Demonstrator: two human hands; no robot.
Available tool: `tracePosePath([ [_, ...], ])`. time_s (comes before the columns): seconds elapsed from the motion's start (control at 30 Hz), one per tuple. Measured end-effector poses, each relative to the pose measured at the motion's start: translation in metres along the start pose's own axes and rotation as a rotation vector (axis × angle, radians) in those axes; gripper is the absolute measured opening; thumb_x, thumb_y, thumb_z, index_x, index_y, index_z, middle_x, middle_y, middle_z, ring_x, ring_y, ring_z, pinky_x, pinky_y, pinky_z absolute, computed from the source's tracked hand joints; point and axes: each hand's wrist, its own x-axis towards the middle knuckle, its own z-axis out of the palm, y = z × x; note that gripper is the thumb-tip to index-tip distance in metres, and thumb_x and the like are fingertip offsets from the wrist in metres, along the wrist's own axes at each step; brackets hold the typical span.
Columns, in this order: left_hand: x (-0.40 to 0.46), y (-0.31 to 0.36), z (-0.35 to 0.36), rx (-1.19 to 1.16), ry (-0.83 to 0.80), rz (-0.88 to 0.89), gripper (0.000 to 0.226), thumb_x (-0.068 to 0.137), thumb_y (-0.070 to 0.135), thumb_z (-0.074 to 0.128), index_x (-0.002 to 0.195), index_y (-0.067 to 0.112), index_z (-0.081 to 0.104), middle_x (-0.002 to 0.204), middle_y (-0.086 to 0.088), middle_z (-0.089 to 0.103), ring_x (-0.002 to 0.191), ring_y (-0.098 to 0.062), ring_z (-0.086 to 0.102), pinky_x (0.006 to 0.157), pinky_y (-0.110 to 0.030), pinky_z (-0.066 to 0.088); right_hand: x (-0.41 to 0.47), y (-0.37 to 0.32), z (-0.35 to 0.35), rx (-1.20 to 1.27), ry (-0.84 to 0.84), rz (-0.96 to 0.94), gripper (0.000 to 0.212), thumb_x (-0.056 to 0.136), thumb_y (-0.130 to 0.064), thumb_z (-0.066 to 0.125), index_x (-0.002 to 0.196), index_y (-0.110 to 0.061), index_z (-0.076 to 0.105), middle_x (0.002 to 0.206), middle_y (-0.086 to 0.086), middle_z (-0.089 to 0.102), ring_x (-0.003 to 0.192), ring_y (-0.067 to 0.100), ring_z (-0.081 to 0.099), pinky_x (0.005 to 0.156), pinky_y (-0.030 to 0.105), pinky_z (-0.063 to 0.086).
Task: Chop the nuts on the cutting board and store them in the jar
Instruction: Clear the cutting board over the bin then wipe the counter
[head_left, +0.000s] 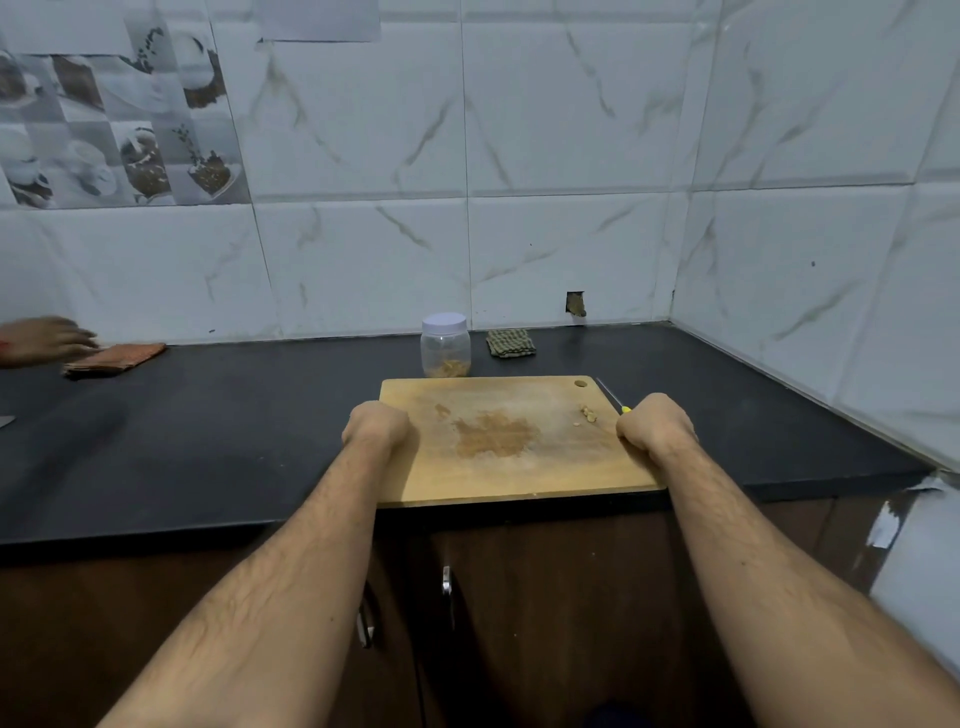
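Black stone desk carries all the task items, and the rectangular pale wooden cutting board lies at its front edge, its near side level with or slightly past that edge; downward pressure there could tip or slide the board. Behind the board, close to its far edge, stands the clear plastic jar with a white screw lid, lid on and a small layer of nut pieces at its bottom; the lid must come off before filling, and a knock from a reaching arm could topple it. Left hand rests as a fist on the board's left edge; this grip is closed and appears empty. Right hand is curled on the board's right edge around the thin knife with a yellow handle, blade pointing away. Few pale nut pieces lie just beside that hand and may scatter off the board when struck.
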Motion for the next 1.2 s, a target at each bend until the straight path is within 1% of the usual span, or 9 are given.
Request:
tracePosePath([
  [0.17,-0.012,0.008,0.0,-0.172,-0.064,0.057,0.029,0.092,0.025,0.057,0.112,0.004,0.058,0.106,-0.012,0.064,0.096,-0.03,0.063,0.084,-0.039,0.054,-0.006,0.01,-0.013,-0.008,0.022,0.013,0.01,0.085,-0.016,0.061,0.079,-0.009,0.064,0.081,0.007,0.067,0.076,0.025,0.065,0.059,0.031,0.049],
  [0.3,-0.029,0.01,0.009,-0.261,-0.127,0.037,0.019,0.096,0.022,0.057,0.109,0.008,0.056,0.103,-0.01,0.057,0.094,-0.028,0.056,0.079,-0.036,0.046,-0.015,0.02,-0.026,-0.05,0.049,0.01,0.01,0.088,-0.017,0.061,0.081,-0.009,0.063,0.081,0.006,0.065,0.074,0.023,0.062,0.058,0.031,0.046],
  [0.47,-0.046,0.013,0.024,-0.323,-0.19,0.035,0.033,0.098,0.026,0.054,0.12,0.002,0.058,0.105,-0.012,0.059,0.102,-0.032,0.059,0.091,-0.042,0.05,-0.029,0.027,-0.051,-0.149,0.127,-0.018,0.016,0.091,-0.025,0.06,0.086,-0.011,0.061,0.084,0.006,0.059,0.076,0.025,0.055,0.066,0.033,0.045],
  [0.63,-0.079,0.029,0.043,-0.362,-0.243,0.061,0.035,0.101,0.024,0.049,0.128,0.001,0.053,0.113,-0.014,0.057,0.104,-0.031,0.055,0.082,-0.037,0.044,-0.044,0.04,-0.083,-0.225,0.319,-0.058,0.006,0.091,-0.019,0.06,0.088,-0.014,0.06,0.091,0.008,0.062,0.078,0.026,0.053,0.066,0.035,0.045],
  [0.7,-0.096,0.034,0.054,-0.407,-0.283,0.078,0.035,0.103,0.021,0.048,0.131,0.0,0.05,0.121,-0.016,0.056,0.108,-0.032,0.055,0.079,-0.036,0.041,-0.051,0.048,-0.094,-0.232,0.36,-0.077,0.006,0.092,-0.018,0.06,0.088,-0.013,0.059,0.085,0.005,0.059,0.077,0.025,0.051,0.065,0.035,0.043],
  [0.77,-0.114,0.039,0.067,-0.443,-0.311,0.103,0.036,0.103,0.019,0.048,0.132,-0.002,0.048,0.123,-0.017,0.056,0.111,-0.033,0.055,0.078,-0.036,0.04,-0.058,0.058,-0.105,-0.222,0.375,-0.1,0.005,0.091,-0.015,0.061,0.088,-0.013,0.058,0.087,0.007,0.061,0.077,0.026,0.049,0.065,0.034,0.04],
  [0.9,-0.15,0.047,0.089,-0.503,-0.406,0.132,0.033,0.103,0.022,0.05,0.127,-0.001,0.05,0.115,-0.015,0.057,0.101,-0.031,0.056,0.078,-0.04,0.046,-0.086,0.082,-0.12,-0.171,0.351,-0.124,0.005,0.085,-0.012,0.061,0.09,-0.011,0.059,0.085,0.008,0.057,0.079,0.028,0.049,0.067,0.032,0.039],
  [1.03,-0.186,0.046,0.106,-0.516,-0.488,0.156,0.022,0.102,0.022,0.051,0.116,0.004,0.053,0.092,-0.007,0.057,0.084,-0.025,0.057,0.073,-0.039,0.047,-0.116,0.109,-0.128,-0.188,0.344,-0.145,0.008,0.083,-0.013,0.06,0.09,-0.012,0.062,0.082,0.007,0.059,0.08,0.03,0.054,0.066,0.033,0.042],
  [1.2,-0.22,0.031,0.13,-0.556,-0.57,0.106,0.029,0.103,0.025,0.05,0.121,0.004,0.054,0.097,-0.008,0.061,0.081,-0.024,0.059,0.066,-0.038,0.048,-0.142,0.135,-0.127,-0.212,0.348,-0.139,0.005,0.082,-0.016,0.06,0.084,-0.014,0.064,0.077,0.008,0.061,0.079,0.033,0.057,0.064,0.033,0.042],
])
